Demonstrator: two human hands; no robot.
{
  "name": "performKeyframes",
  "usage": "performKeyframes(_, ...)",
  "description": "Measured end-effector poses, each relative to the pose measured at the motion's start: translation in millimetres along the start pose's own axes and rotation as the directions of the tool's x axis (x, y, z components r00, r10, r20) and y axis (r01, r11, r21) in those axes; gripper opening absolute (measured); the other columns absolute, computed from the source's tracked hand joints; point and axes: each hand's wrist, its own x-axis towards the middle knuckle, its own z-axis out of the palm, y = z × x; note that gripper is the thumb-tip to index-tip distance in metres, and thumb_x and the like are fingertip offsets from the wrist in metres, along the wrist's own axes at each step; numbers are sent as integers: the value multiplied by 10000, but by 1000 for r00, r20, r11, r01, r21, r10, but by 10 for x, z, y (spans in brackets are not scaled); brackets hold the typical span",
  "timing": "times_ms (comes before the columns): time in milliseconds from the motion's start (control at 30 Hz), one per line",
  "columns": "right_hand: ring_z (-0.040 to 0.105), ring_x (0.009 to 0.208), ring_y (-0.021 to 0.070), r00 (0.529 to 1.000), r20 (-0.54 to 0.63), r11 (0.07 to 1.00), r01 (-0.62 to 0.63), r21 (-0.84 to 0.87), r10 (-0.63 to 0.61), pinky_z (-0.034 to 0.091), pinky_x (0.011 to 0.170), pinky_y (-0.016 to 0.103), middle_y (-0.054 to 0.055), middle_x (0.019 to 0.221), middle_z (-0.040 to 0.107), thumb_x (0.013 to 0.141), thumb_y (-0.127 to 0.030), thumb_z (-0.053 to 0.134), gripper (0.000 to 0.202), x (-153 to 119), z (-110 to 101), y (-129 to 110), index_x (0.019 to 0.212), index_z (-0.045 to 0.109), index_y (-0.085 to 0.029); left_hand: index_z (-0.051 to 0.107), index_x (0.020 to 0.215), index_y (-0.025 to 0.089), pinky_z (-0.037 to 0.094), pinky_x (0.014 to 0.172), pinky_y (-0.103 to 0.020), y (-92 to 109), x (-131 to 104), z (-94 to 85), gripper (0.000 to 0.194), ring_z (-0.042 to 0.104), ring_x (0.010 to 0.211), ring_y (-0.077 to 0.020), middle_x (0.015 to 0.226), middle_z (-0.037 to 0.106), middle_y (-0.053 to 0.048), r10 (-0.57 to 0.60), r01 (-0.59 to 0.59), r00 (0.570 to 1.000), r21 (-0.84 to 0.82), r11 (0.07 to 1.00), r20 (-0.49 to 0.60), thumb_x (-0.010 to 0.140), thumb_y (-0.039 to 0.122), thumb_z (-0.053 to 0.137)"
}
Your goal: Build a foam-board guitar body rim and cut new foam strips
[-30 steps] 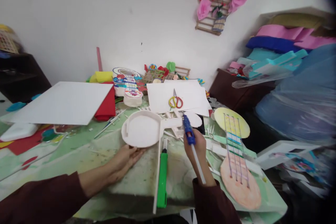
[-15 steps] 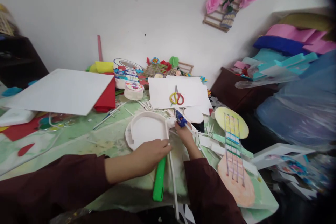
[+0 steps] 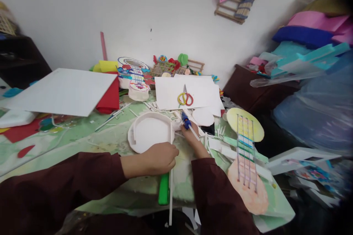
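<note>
My left hand [image 3: 160, 158] is closed at the near rim of a shallow white foam-board shape [image 3: 153, 132], round with a low wall partly around it. A long narrow white strip [image 3: 170, 200] runs from that wall, under my fingers, and hangs past the table edge; my fingers are wrapped round it, partly hiding it. In my right hand [image 3: 191, 137] is a blue glue gun [image 3: 185, 120] with a pale glue stick at its back, beside the shape's right side. Its nozzle points away from me. A green cutter knife [image 3: 163, 190] lies below my left hand, its upper end covered.
Scissors [image 3: 185, 97] lie on white sheets [image 3: 165, 91] at the back. A large white board [image 3: 60, 91] is at left. A painted paper guitar [image 3: 246, 154] stands right among white scraps. Decorated guitar [image 3: 138, 80] and flower crafts [image 3: 173, 65] line the wall.
My left hand has slid slightly down and right along the shape's edge. The strip's lower end has swung left. The glue gun stays near the shape's right side; the view has shifted slightly.
</note>
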Motion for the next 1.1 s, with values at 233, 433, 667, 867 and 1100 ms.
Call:
performKeyframes(233, 583, 751, 211, 998, 35, 997, -41, -62, 43, 383, 633, 268, 93, 786, 637, 759, -301, 554, 151, 8, 34, -160, 800, 569, -156, 540, 949, 169, 456, 790, -365, -22, -57, -30, 216, 573, 918, -248, 984, 600, -91, -141, 140, 990, -113, 984, -1, 799, 323, 519)
performKeyframes(433, 558, 723, 192, 996, -88, 997, -20, -77, 13, 350, 606, 260, 70, 810, 613, 787, -293, 510, 146, -69, -173, -203, 855, 537, -167, 525, 943, 172, 441, 800, -325, -136, -104, -55, 232, 559, 905, -217, 969, 585, -70, -148, 141, 989, -191, 971, -24, 719, 173, 464)
performKeyframes(667, 550, 780, 195, 960, 121, 896, 280, -344, -254, 348, 636, 275, 73, 866, 598, 795, -212, 506, 69, -463, -555, -231, 856, 519, -183, 511, 1107, 180, 411, 907, -346, -346, -287, -237, 446, 532, 1010, -235, 1106, 562, -78, -168, 154, 986, -273, 950, -26, 665, 138, 479)
performKeyframes(867, 548, 838, 207, 796, 492, 758, 551, -349, -353, 375, 723, 302, 80, 868, 604, 787, -227, 564, 78, -791, -686, 31, 847, 563, -177, 317, 1345, 167, 442, 859, -328, -574, -459, -114, 742, 558, 992, -225, 1328, 389, -141, -311, 281, 950, -344, 896, -32, 621, 133, 474)
performKeyframes(1100, 550, 868, 225, 780, 558, 773, 530, -348, -284, 397, 749, 317, 99, 893, 614, 693, -258, 647, 225, -732, -815, 33, 888, 595, -157, 493, 1115, 118, 449, 705, -322, -725, -388, -20, 457, 591, 793, -229, 920, 601, -95, -424, 402, 905, -384, 831, 29, 662, 179, 471)
